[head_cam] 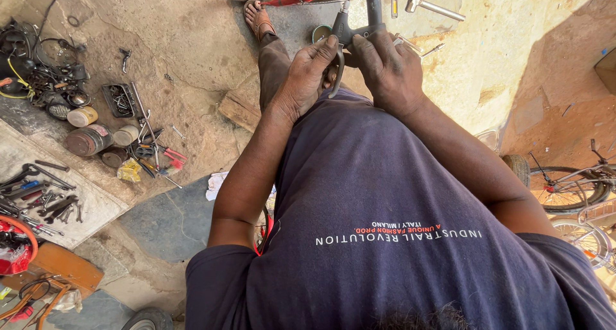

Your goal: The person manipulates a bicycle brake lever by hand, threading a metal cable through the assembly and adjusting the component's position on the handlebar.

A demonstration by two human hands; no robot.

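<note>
A black handlebar (372, 9) with its brake lever (338, 60) is gripped above a dark shirt. The left hand (308, 73) is curled around the lever; the right hand (385, 63) is closed on the bar beside it. A hammer (431, 6) lies just right of the handlebar.

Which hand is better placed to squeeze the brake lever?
Probably the left hand: its fingers curl beside the brake lever, while the right hand grips the black handlebar from above.

Hammer (431, 5) beyond handlebar (371, 9); tools (42, 198) left.
</note>
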